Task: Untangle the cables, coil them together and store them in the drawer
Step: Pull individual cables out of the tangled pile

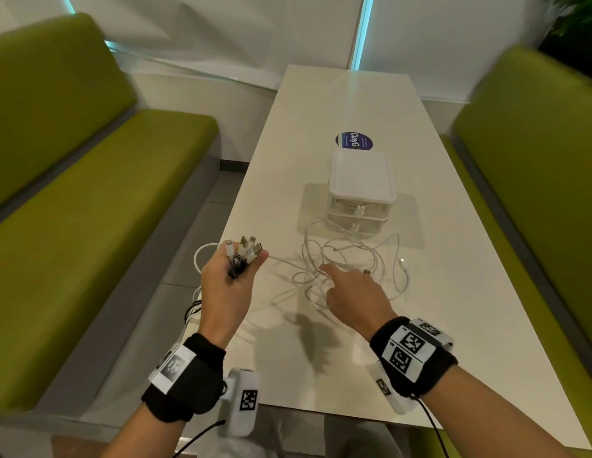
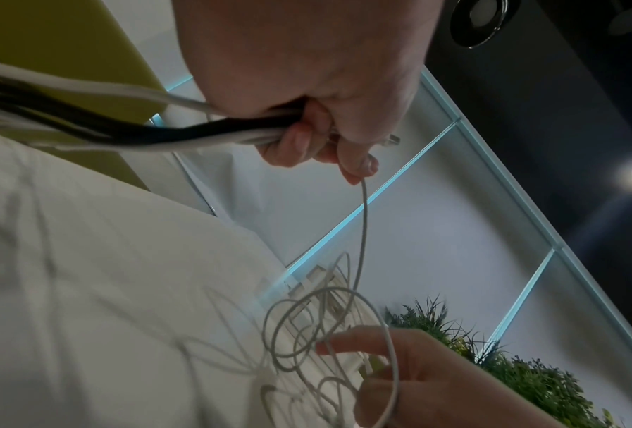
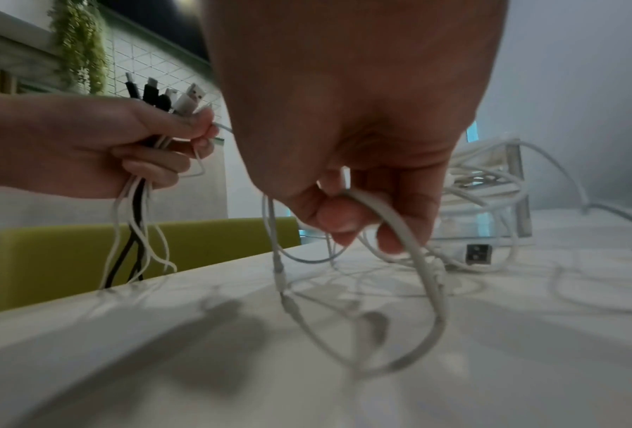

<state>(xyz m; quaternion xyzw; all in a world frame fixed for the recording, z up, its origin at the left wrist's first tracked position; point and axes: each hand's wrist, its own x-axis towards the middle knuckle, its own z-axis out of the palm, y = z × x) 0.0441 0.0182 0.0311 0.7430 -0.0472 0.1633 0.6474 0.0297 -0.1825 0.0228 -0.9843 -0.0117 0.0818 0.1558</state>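
Approx. halfway: left hand (image 1: 227, 285) grips gathered plug ends (image 1: 244, 251), right hand (image 1: 352, 294) pinches a loop of the white tangle (image 1: 347, 259) beneath it on table (image 1: 321, 358); coiling & the shut drawers (image 1: 357, 209) beyond fingers left.

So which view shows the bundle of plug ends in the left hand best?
The head view: the plug ends fan out above the left hand, unobstructed. The right wrist view shows them smaller, from the side. The left wrist view shows only one tip past the fingers.
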